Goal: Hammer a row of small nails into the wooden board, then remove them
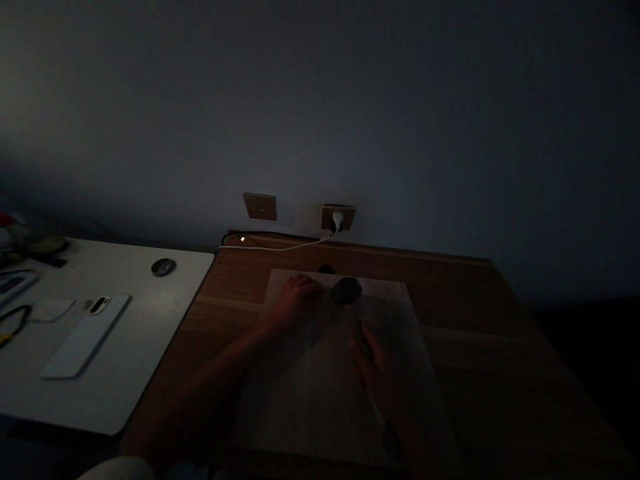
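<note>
Head view, dim light; entries by size.

Wooden table [465, 380], one: set against the wall, carrying the board.

Board [310, 407], one: pale, flat on the table; far edge toward the wall.

Round-headed tool [347, 291], one: over the board. Dark head close to the far edge, right of its middle; handle's long axis slants from there toward the near right corner.

Right hand [374, 372]: fingers wrapped round the handle, over the right half of the board; the head projects beyond them, toward the far edge.

Left hand [296, 298]: fingers bent, near the far left corner; whether they hold anything cannot be told. It is the nearer hand to the tool's head, which lies just right of its fingertips; contact unclear.

Dark round object [327, 269], one: just beyond the board's far edge, kind uncertain.

Small item [313, 339], one: on the board, between the hands, left of the right fingers; too dark to identify.
</note>
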The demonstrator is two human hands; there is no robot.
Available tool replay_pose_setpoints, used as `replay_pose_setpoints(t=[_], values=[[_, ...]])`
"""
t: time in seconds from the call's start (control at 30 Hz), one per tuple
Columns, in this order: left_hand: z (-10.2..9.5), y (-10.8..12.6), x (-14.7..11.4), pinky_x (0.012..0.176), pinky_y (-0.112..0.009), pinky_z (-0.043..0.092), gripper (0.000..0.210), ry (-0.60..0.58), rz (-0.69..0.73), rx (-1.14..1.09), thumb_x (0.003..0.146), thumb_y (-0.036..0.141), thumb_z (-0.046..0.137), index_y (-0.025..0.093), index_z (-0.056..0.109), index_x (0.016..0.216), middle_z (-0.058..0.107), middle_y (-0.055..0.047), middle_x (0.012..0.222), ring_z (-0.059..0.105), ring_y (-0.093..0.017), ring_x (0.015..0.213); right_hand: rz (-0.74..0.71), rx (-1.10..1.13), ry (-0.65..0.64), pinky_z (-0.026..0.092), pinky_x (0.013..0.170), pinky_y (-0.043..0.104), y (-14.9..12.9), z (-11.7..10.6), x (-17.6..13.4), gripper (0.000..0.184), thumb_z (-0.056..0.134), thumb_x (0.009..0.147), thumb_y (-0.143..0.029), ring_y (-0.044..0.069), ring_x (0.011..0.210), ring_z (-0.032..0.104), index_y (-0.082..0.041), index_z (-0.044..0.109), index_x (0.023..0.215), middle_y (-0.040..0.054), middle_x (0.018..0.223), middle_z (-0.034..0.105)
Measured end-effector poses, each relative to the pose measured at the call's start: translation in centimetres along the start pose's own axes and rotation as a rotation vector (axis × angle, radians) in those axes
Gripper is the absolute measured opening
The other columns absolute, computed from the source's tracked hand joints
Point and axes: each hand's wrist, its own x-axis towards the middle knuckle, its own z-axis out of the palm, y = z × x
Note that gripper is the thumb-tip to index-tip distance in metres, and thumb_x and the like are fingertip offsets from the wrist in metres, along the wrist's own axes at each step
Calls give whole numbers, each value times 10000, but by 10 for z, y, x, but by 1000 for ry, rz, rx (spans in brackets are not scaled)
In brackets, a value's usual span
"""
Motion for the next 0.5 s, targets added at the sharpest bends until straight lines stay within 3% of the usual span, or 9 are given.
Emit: replay_pose_setpoints(t=[0.07,0.23,0.5], values=[[2,0,0,918,-373,471,185,18,-27,-10,914,138,615,195,743,1034,721,-71,985,617,-239,1002,17,4,-24,447,513,309,-4,2,2,597,497,926,-606,200,520,577,-226,632,1365,16,623,633],[8,-1,-1,933,-364,497,486,64,-134,-44,894,104,604,217,581,1367,698,-72,1096,643,-228,1015,25,64,-88,423,467,293,-24,8,5,641,474,928,-606,181,496,554,-190,577,1405,23,690,654],[6,0,0,938,-378,510,458,83,-129,-96,845,77,649,176,626,1291,710,-104,1105,655,-260,1039,-8,-8,-106,433,491,292,-28,18,11,654,443,934,-594,183,501,558,-140,583,1383,11,633,607]])
